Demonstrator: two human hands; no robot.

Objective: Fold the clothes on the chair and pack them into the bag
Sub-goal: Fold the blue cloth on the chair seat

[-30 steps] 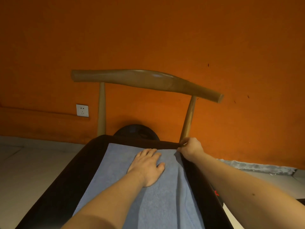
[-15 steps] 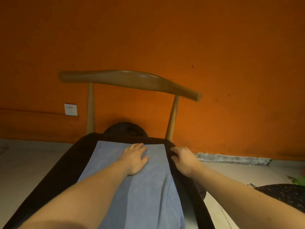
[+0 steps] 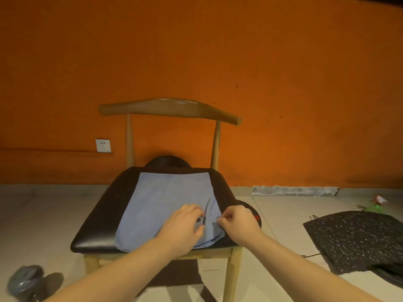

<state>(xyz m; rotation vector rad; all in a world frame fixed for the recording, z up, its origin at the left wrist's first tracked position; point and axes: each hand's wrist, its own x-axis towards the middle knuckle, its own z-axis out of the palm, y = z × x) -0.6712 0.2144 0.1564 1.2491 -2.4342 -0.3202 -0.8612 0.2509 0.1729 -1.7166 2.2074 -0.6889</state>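
Note:
A light blue cloth (image 3: 165, 203) lies flat on the black seat of a wooden chair (image 3: 102, 216). It reaches from the back of the seat to the front edge. My left hand (image 3: 183, 227) is on the cloth's near right part, with fingers and thumb curled around a raised crease. Just to its right, my right hand (image 3: 238, 223) pinches the cloth's right edge between thumb and fingers. A black speckled bag (image 3: 353, 238) lies flat on the floor to the right of the chair, with a thin loop at its far left corner.
An orange wall with a white socket (image 3: 103, 145) stands right behind the chair. A dark round object (image 3: 166, 161) sits behind the seat, and another with red marks (image 3: 253, 212) is at its right side. A grey object (image 3: 24, 282) lies bottom left. A green and red item (image 3: 376, 203) lies far right.
Both hands slid from the cloth's far end back to its near right part. The left went from lying flat to curled on a crease. The view pulled back, showing the whole chair.

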